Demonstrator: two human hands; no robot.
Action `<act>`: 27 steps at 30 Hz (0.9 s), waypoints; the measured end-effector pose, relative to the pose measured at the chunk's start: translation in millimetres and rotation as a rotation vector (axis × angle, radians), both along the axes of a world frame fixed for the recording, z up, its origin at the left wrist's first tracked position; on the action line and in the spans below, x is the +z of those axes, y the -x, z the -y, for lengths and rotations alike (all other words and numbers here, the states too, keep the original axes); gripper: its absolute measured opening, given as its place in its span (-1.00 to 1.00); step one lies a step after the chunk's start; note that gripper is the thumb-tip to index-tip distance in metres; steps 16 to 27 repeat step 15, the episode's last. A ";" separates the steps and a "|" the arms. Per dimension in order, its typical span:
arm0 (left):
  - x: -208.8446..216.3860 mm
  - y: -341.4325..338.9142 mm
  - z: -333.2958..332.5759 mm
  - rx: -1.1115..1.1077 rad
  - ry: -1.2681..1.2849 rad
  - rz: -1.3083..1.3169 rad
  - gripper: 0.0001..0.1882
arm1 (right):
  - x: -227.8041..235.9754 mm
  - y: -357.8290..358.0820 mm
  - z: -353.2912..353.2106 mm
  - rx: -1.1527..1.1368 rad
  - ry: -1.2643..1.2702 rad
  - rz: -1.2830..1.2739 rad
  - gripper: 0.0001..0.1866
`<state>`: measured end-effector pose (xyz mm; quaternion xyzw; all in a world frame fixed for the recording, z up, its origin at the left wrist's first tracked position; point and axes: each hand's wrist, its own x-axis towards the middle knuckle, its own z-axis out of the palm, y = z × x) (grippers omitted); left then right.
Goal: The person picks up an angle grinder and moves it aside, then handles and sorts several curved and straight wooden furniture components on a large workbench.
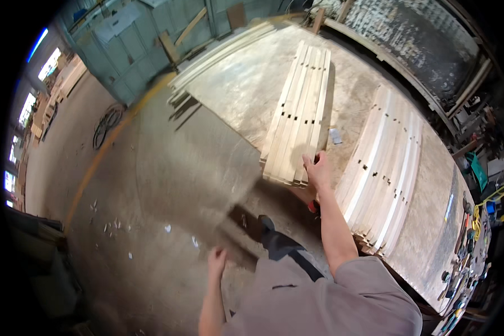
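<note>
My right hand is over the near right end of a stack of pale wooden slats on the worktable. Its thumb and fingers are bent and apart, with nothing visible between them. Whether the fingertips touch the wood is unclear. These slats lie lengthwise side by side and have small dark notches in rows across them. Low at my side, my left hand hangs over the floor, its fingers curled in and nothing visible in them. To the right lies a wider batch of notched slats, with uneven near ends.
Long thin strips lie along the table's far left edge. A small pale packet rests between the two batches. Assorted tools crowd the right edge. Pale scraps litter the floor, and a coiled black cable lies farther off.
</note>
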<state>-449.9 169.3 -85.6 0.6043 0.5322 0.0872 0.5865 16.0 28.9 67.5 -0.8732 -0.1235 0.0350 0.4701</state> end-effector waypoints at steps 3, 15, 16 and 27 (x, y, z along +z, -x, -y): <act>64.2 -145.1 -43.8 -0.066 0.264 0.308 -0.68 | -30.3 -9.4 7.2 -0.061 0.039 -0.062 -0.46; 102.6 -389.5 -88.6 -0.353 0.550 0.294 -0.54 | -25.1 14.3 -9.4 -0.266 -0.418 -0.329 -0.45; 102.6 -389.5 -88.6 -0.353 0.550 0.294 -0.54 | -25.1 14.3 -9.4 -0.266 -0.418 -0.329 -0.45; 102.6 -389.5 -88.6 -0.353 0.550 0.294 -0.54 | -25.1 14.3 -9.4 -0.266 -0.418 -0.329 -0.45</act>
